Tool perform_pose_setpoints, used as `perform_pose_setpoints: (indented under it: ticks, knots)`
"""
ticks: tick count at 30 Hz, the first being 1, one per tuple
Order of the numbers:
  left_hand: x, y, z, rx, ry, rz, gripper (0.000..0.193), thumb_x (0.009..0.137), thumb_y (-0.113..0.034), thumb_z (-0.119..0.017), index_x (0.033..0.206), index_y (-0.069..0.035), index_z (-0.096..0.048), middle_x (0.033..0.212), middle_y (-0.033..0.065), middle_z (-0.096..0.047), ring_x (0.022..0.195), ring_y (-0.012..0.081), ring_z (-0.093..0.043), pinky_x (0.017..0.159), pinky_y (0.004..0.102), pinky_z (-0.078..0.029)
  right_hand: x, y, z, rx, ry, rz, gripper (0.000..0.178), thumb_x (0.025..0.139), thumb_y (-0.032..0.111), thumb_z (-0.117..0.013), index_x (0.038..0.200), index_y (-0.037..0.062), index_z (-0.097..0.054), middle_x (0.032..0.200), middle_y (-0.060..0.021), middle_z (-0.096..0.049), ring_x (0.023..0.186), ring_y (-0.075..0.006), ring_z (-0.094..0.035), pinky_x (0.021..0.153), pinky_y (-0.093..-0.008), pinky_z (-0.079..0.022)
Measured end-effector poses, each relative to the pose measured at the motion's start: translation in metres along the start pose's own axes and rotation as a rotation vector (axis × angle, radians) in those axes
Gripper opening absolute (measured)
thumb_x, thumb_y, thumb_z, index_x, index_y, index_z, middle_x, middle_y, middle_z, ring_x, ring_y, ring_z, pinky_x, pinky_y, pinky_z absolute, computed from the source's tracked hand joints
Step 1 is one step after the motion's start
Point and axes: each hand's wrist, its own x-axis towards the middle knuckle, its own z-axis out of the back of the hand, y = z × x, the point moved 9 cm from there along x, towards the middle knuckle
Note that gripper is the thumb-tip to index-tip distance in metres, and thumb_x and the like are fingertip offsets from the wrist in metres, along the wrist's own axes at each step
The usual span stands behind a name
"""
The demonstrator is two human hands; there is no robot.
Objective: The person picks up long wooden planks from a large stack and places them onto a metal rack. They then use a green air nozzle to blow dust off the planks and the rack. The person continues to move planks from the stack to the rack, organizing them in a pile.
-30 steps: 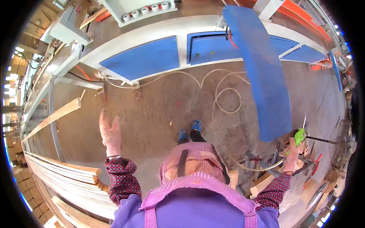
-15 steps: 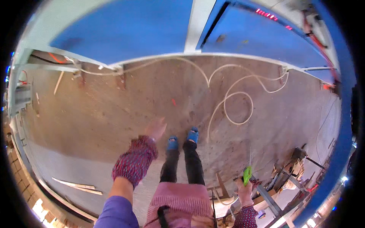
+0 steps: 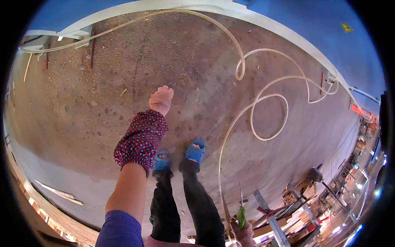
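My left hand (image 3: 161, 100), in a pale pink glove below a patterned sleeve cover, hangs over the floor ahead of my feet. Its fingers are curled in, and whatever they may hold is hidden. At the lower right, my right hand (image 3: 243, 235) is wrapped round a green air blow gun (image 3: 241, 217) with a thin nozzle pointing away from me. A clear hose (image 3: 221, 164) runs from beside that hand, loops over the floor and reaches the base of the blue machine (image 3: 329, 37).
Blue sandals (image 3: 195, 150) are on my feet. Wood strips (image 3: 59, 192) lie at lower left, and a wood chip (image 3: 123, 92) left of my hand. Metal bars (image 3: 271, 218) and cluttered scraps stand at right. The machine's white lower edge (image 3: 284, 31) borders the far floor.
My view has tipped down toward the floor, so less of the blue machine shows. My left hand reaches farther forward, its fingers now curled. The small orange-red piece on the floor no longer shows.
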Motion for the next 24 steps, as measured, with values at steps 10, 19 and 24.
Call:
perform_pose_setpoints:
  ticks: [10, 19, 24]
  knots:
    - [-0.162, -0.013, 0.104, -0.442, 0.075, 0.112, 0.026, 0.088, -0.026, -0.049, 0.097, -0.005, -0.062, 0.092, 0.0216, -0.063, 0.082, 0.0376, -0.062, 0.068, 0.0499, -0.049, -0.04, -0.004, -0.028, -0.944, 0.137, 0.652, 0.046, 0.092, 0.016, -0.042, 0.137, 0.0024, -0.04, 0.134, -0.0092, -0.049, 0.12, -0.0266, -0.049, 0.096, -0.0358, -0.044]
    - [-0.295, -0.005, 0.432, -1.631, -0.296, 0.444, 0.017, 0.087, -0.017, -0.06, 0.095, -0.003, -0.064, 0.073, 0.0005, -0.06, 0.064, 0.009, -0.053, 0.056, 0.0246, -0.044, -0.078, 0.085, 0.083, -0.609, 0.003, 0.536, 0.045, 0.091, 0.016, -0.045, 0.134, 0.003, -0.043, 0.129, -0.0108, -0.053, 0.117, -0.0263, -0.051, 0.094, -0.0358, -0.045]
    - [-0.297, -0.027, 0.723, -1.05, -0.864, 0.087, 0.019, 0.084, -0.012, -0.063, 0.102, -0.005, -0.067, 0.084, 0.0078, -0.068, 0.076, 0.0138, -0.062, 0.07, 0.0288, -0.05, -0.098, 0.105, 0.106, -0.578, -0.065, 0.624, 0.044, 0.09, 0.016, -0.046, 0.133, 0.0033, -0.045, 0.127, -0.0117, -0.055, 0.115, -0.0262, -0.053, 0.094, -0.0359, -0.046]
